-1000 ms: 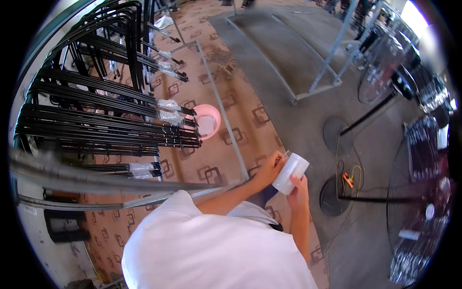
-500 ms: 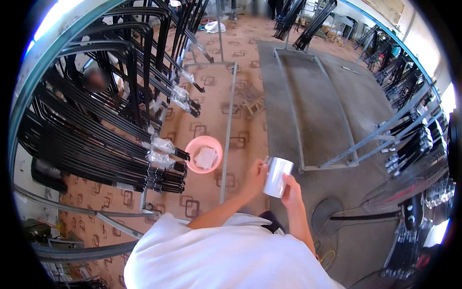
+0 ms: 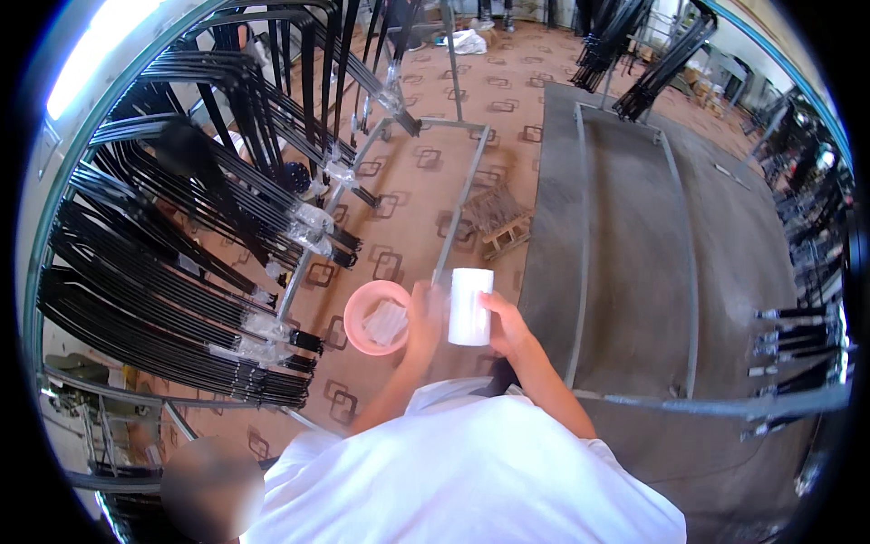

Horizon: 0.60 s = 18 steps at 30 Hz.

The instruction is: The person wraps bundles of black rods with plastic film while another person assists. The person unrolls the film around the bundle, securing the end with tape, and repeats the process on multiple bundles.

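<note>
A shiny white roll of plastic film (image 3: 470, 308) stands nearly upright in front of my chest. My right hand (image 3: 504, 326) grips it from the right side, fingers wrapped round its edge. Just left of the roll is my left hand (image 3: 422, 317), smeared by motion, so its fingers and anything in them cannot be made out. Beyond that hand, on the left, a pink basin (image 3: 357, 296) holds flat whitish pieces (image 3: 385, 324); my left hand overlaps its right side in view.
To the left, a metal rack carries rows of bent black tubes (image 3: 163, 308) with plastic-wrapped ends. A small wooden stool (image 3: 507, 234) lies on the patterned floor ahead. At right, a grey metal frame (image 3: 582, 227) stands on a dark mat. More black tubes hang at far right.
The view has swung, so the racks sit differently in it. The roll has turned more upright. My left hand has come away from the roll's side, leaving a small gap.
</note>
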{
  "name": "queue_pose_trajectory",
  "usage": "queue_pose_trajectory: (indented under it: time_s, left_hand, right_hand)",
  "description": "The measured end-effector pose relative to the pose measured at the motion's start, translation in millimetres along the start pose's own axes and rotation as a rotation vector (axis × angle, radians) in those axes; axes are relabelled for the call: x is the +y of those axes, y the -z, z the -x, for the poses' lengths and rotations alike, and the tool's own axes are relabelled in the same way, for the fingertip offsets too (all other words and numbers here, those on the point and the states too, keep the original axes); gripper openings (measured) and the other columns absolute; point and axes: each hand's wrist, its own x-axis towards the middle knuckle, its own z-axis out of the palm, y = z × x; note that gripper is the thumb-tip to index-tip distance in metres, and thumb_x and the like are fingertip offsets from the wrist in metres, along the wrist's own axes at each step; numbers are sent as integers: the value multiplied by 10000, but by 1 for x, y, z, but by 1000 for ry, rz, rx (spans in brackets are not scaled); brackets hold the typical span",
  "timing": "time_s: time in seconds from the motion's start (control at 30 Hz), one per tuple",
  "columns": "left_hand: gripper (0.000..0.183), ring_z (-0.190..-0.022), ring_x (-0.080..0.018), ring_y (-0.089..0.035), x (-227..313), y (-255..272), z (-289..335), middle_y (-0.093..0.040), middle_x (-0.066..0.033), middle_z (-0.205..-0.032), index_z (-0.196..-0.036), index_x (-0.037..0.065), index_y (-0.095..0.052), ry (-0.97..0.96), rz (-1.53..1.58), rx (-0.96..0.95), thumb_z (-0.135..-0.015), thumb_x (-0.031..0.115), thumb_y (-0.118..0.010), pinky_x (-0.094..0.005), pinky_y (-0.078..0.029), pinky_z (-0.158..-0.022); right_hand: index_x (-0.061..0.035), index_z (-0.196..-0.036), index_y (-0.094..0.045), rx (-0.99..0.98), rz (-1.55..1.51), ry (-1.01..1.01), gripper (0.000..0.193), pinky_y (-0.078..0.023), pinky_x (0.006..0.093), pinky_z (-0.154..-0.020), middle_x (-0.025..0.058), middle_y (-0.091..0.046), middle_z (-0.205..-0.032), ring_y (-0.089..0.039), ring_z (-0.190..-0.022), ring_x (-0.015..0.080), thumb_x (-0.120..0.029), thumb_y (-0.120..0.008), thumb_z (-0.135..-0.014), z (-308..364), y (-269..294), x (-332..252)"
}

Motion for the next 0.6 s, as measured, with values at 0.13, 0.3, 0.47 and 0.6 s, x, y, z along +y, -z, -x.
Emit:
queue_pose_trajectory:
  time_s: [0.13, 0.3, 0.47, 0.6]
  left_hand:
    - [149, -466, -15, -364, 39, -70, -64, -402, 41, -590, -830, 68, -433, -96, 15, 43, -890, 204, -436, -164, -273, -380]
    - [169, -445, -18, -331, 41, -125, -130, -373, 49, -560, -830, 62, -421, -311, -110, 121, -893, 218, -431, -173, -250, -375]
    - [180, -560, -105, -418, 32, -158, -184, -454, -37, -617, -843, 23, -450, -36, -59, 145, -869, 201, -441, -248, -339, -522]
    - [211, -648, -163, -495, 11, -176, -238, -506, -88, -665, -840, 0, -470, 13, -68, 129, -853, 210, -454, -291, -395, -610]
  right_hand:
    - [-3, -1109, -448, -82, 12, 19, 491, -453, 339, -772, 124, -555, -987, -555, -889, 222, -291, -593, -739, -35, 35, -93]
    - [-1, -1042, -485, 94, 169, 83, 432, -468, 296, -702, 97, -577, -892, -569, -792, 166, -270, -613, -730, -76, 80, -161]
    - [-16, -1060, -472, 109, 325, 59, 431, -437, 266, -691, 68, -550, -899, -539, -801, 139, -222, -626, -715, -116, 106, -215]
    - [-20, -1063, -475, 153, 416, 87, 428, -438, 266, -699, 75, -553, -906, -541, -802, 141, -196, -635, -706, -160, 121, -244]
